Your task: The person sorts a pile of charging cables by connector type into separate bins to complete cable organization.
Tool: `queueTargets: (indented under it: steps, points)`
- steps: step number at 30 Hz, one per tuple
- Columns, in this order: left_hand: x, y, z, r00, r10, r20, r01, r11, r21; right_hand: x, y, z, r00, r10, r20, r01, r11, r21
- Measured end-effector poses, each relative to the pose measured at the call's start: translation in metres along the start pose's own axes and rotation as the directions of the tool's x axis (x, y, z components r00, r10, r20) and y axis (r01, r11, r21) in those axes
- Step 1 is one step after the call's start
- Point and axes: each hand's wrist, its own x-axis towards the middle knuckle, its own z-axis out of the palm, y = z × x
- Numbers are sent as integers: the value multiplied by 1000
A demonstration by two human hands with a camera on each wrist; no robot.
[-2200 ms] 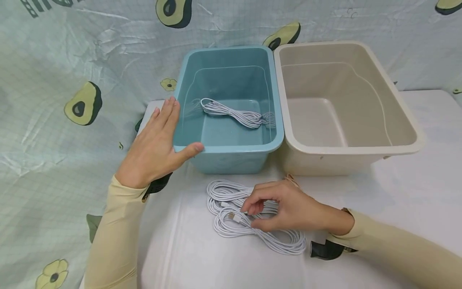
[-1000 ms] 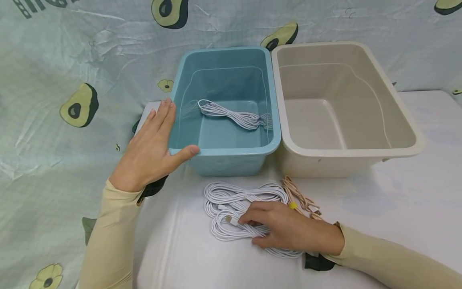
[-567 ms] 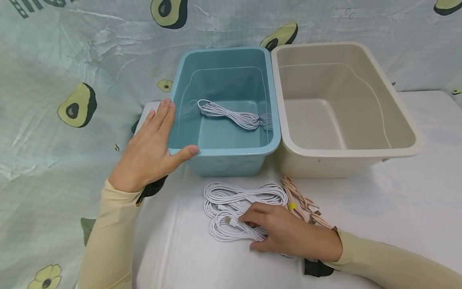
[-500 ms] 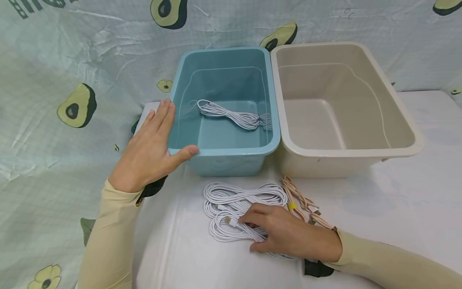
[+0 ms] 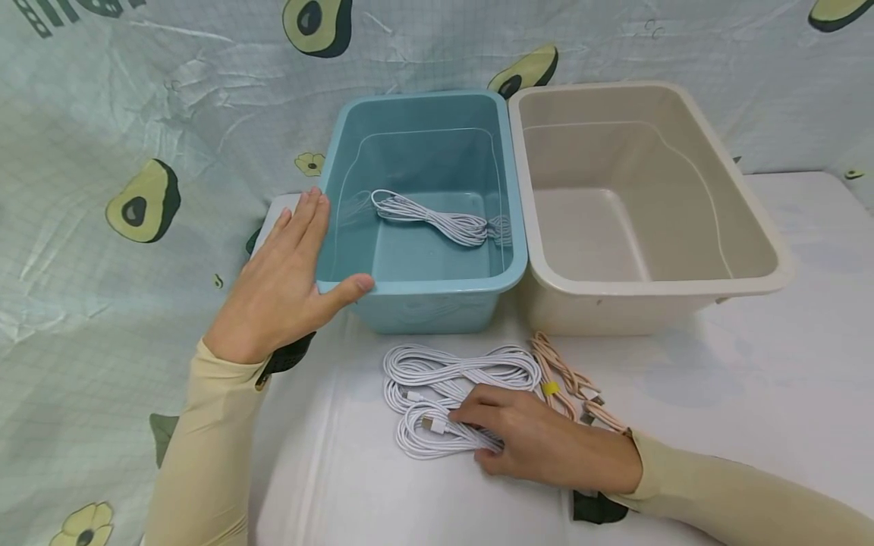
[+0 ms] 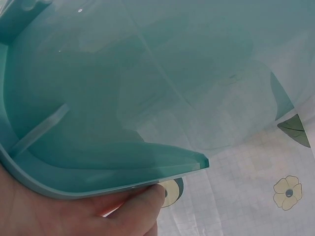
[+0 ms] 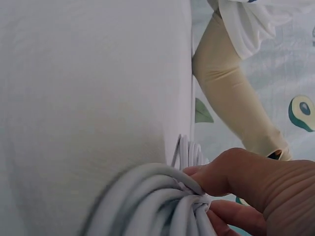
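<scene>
My left hand (image 5: 276, 288) lies with straight fingers along the left rim of the blue bin (image 5: 437, 287), its thumb over the front corner. In the left wrist view the bin's lip (image 6: 123, 186) runs over that hand. Down on the table, my right hand (image 5: 539, 436) pinches a coiled white USB cable (image 5: 426, 441) around its middle, fingers on one side and thumb on the other. The right wrist view shows the thick white loops (image 7: 147, 201) gathered between thumb and fingers. Another white cable coil (image 5: 416, 360) lies against it, farther back. A white cable bundle (image 5: 437, 218) sits inside the blue bin.
Right of the blue bin, touching it, stands a beige bin (image 5: 662, 288). Tan cables (image 5: 567, 375), one with a yellow tie (image 5: 550, 388), lie just beyond my right hand. A patterned sheet (image 5: 225, 91) hangs behind and to the left.
My right hand has come down from above the white coils and closed its fingers on the front one. The tan cables behind it have come into sight. The left hand stays on the rim.
</scene>
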Motion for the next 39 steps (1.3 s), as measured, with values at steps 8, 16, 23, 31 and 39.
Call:
queueTargets:
  steps: [8,16,23,31,39]
  points:
    - [0,-1,1,1000,1,-9,-1,1000,-4,1,5,1,994,-82,-67,80,996,-30]
    - [1,0,-2,1000,1,-6,-1,1000,-4,1,2,0,998,-50,-45,49,998,-30]
    - [1,1,-2,1000,-7,12,7,1000,-10,1,2,0,999,-38,-36,38,999,-7]
    - [-2,1,1,1000,-1,-15,1,1000,1,1,3,-3,997,-66,-42,68,997,30]
    - [-2,1,0,1000,-2,-13,3,1000,5,3,5,-10,994,-84,-73,88,994,59]
